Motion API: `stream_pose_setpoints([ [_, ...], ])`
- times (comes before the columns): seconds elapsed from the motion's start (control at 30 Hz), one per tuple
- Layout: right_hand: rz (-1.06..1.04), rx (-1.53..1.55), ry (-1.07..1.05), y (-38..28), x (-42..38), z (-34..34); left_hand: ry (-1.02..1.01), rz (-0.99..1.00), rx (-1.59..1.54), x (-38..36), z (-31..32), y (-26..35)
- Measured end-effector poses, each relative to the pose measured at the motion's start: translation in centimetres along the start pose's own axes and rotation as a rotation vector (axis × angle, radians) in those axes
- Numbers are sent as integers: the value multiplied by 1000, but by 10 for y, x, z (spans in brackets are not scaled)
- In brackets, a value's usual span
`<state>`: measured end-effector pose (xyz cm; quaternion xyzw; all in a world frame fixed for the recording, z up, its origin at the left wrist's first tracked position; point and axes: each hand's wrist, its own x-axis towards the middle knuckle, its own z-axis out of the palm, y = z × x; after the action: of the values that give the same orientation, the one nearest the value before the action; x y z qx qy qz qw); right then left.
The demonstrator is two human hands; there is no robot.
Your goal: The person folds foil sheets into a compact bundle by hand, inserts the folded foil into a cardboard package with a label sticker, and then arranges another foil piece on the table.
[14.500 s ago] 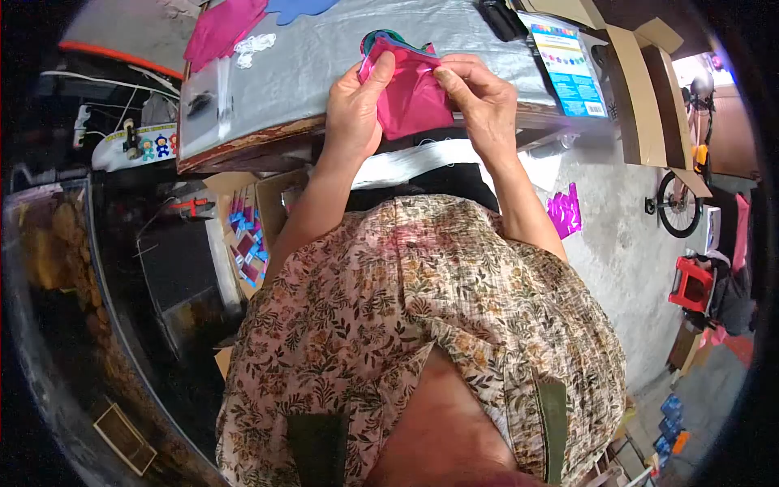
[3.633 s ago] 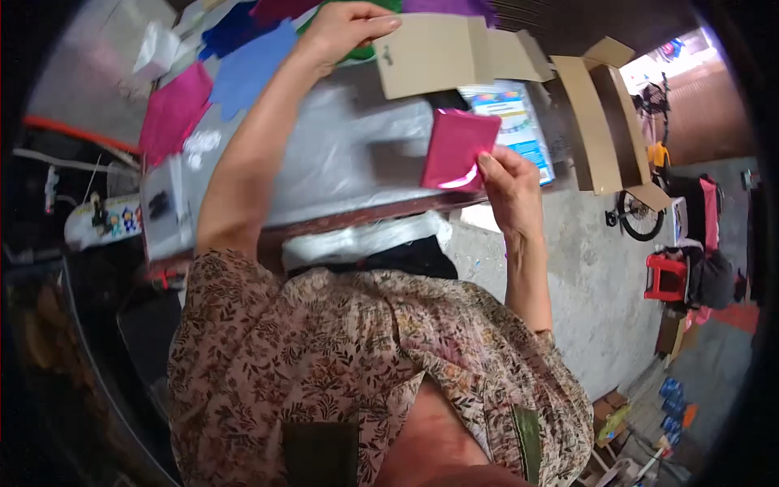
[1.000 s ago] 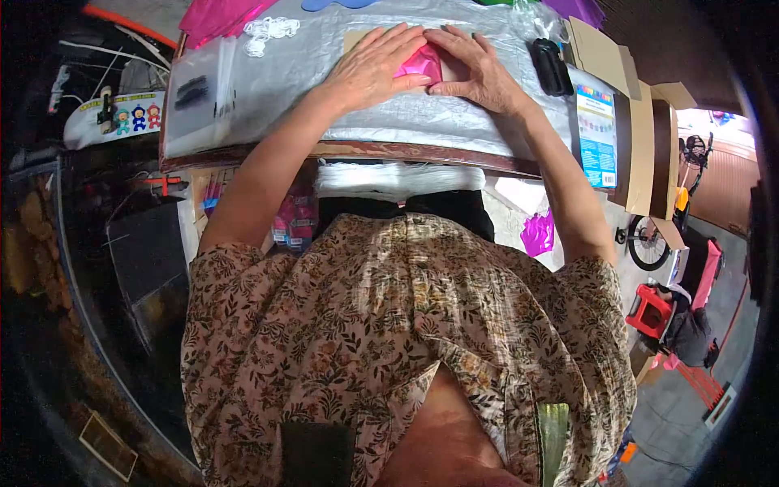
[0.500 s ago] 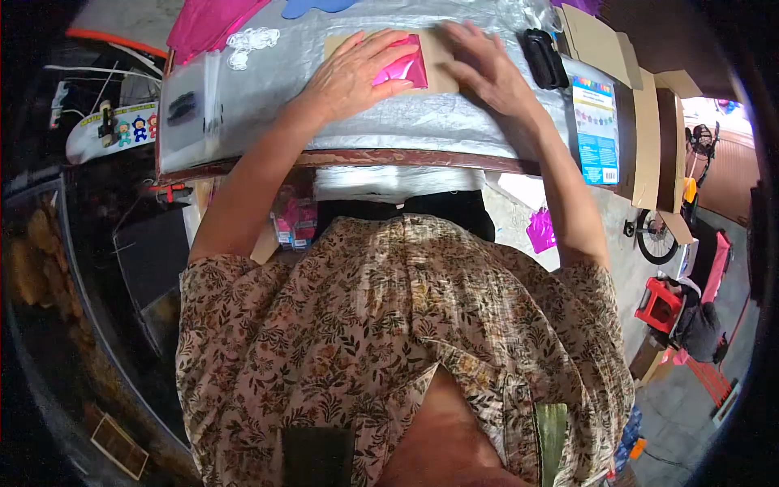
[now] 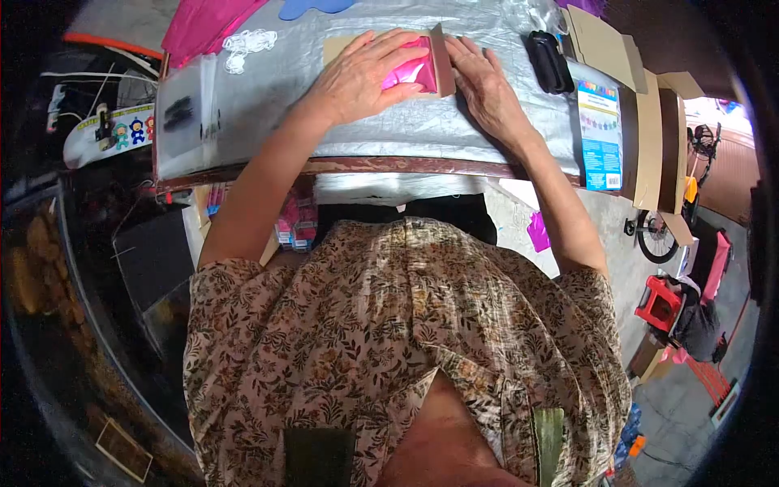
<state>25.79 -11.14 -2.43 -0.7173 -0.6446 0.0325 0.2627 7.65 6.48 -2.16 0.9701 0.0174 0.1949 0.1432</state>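
A piece of brown cardboard lies on the silver-covered table, with a shiny pink packet on top of it. My left hand rests spread on the packet, pressing it against the cardboard. At the right end the cardboard is folded upright as a narrow flap. My right hand is just right of that flap, fingers extended, the fingertips touching or very near its outer side. The underside of the packet is hidden.
White string and pink material lie at the table's left. A black case, a blue-and-white printed package and open cardboard boxes are on the right.
The cardboard's right end, flat before, now stands up as a flap. My right hand has moved in against it. My left hand stays on the pink packet, slightly further right.
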Motion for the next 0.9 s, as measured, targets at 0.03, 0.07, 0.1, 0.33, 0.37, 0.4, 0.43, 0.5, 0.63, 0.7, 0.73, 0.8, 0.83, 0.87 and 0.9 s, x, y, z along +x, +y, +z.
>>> stream_pose_setpoints([
  [0.03,-10,20,7,-1,2,1,-2,-13,-13,0,0,0],
  [0.07,-23,41,14,-1,5,2,-1,-15,-14,0,0,0],
  [0.1,-25,40,11,-2,7,3,-2,-11,-5,-1,0,0],
  [0.33,-31,-44,-66,-19,15,5,3,-80,-84,-1,-2,0],
  [0.37,-30,-44,-68,-21,16,5,3,-89,-89,-1,-1,-1],
  [0.4,-46,-114,-70,-23,17,4,4,-98,-93,0,-1,-1],
  [0.43,-61,-183,-73,-25,17,4,4,-107,-99,-1,-1,-2],
  [0.5,-71,-255,-78,-27,17,3,3,-102,-119,-1,2,-4],
  [0.63,-93,-311,-72,-30,20,2,-10,-98,-81,-8,-5,-10],
  [0.7,-107,-393,-64,-32,20,2,-45,-110,54,-13,-13,-15],
  [0.73,-114,-433,-62,-33,20,2,-43,-110,53,-17,-13,-16],
  [0.8,-115,-435,-66,-33,20,2,-56,-137,147,-27,-13,-15],
  [0.83,-116,-434,-68,-33,21,2,-64,-153,195,-31,-13,-14],
  [0.87,-116,-435,-66,-34,21,2,-64,-157,197,-34,-13,-15],
  [0.9,-121,-434,-64,-37,22,1,-86,-166,197,-34,-13,-15],
])
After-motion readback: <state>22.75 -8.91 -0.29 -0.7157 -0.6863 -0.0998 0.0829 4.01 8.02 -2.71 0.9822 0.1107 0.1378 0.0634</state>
